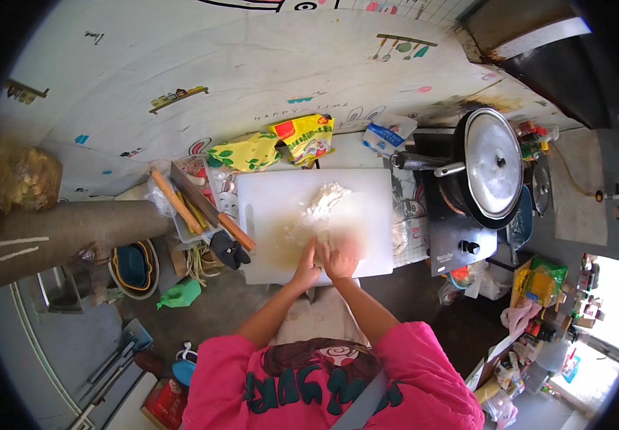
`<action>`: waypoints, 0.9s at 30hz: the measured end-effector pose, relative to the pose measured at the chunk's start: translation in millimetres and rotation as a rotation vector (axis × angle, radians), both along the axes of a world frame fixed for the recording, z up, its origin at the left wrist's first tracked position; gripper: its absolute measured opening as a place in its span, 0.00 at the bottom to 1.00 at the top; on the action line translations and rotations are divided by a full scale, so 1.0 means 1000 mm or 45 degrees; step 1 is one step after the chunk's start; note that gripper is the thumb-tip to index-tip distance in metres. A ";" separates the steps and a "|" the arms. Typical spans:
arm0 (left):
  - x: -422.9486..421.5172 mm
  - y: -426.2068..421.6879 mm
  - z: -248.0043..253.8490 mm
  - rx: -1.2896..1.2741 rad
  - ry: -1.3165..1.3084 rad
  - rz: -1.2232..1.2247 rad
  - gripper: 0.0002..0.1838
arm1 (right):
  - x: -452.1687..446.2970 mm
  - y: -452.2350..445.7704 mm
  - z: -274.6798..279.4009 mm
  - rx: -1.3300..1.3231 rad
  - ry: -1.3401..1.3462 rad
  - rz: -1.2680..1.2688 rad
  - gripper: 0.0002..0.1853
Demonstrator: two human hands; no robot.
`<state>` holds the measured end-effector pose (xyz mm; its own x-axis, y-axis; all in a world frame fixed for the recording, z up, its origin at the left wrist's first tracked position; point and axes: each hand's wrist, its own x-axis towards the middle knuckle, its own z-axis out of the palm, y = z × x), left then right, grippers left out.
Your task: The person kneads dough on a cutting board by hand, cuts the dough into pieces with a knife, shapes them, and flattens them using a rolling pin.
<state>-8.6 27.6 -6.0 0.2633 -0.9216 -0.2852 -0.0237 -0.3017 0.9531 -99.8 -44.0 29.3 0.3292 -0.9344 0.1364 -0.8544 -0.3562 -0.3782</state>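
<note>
On the white cutting board [266,190] lies a crumbly white heap [327,201]; I cannot tell whether it is flour or finely chopped food. Smaller white bits are scattered to its left. My left hand [308,271] is at the board's front part, its fingers drawn together. Close beside it, my right hand [340,264] also has its fingers curled in, with the fingertips nearly meeting the left ones. A pale blur covers part of the right hand and the board around it. Whatever is between the fingers is too unclear to name.
Left of the board, a clear bin [186,228] holds a rolling pin [173,199] and other long tools. Yellow packets [306,140] stand behind. To the right, a lidded wok [494,163] sits on the cooktop [460,247], its handle pointing toward the board.
</note>
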 end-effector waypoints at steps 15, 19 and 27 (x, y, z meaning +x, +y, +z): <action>-0.003 -0.030 0.010 0.225 -0.449 -0.110 0.48 | 0.021 -0.063 -0.036 0.366 0.451 -0.429 0.24; -0.006 -0.033 0.018 0.345 -0.496 -0.095 0.48 | 0.025 -0.081 -0.034 0.232 0.243 -0.520 0.16; -0.029 -0.013 0.026 0.329 -0.203 0.142 0.47 | -0.008 -0.070 -0.127 -0.376 0.435 -0.301 0.21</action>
<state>-37.7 14.4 19.5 0.4189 -0.7871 -0.4527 -0.1200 -0.5422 0.8317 -107.6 -114.0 -97.9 0.1851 -0.9266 0.3274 -0.9820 -0.1876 0.0242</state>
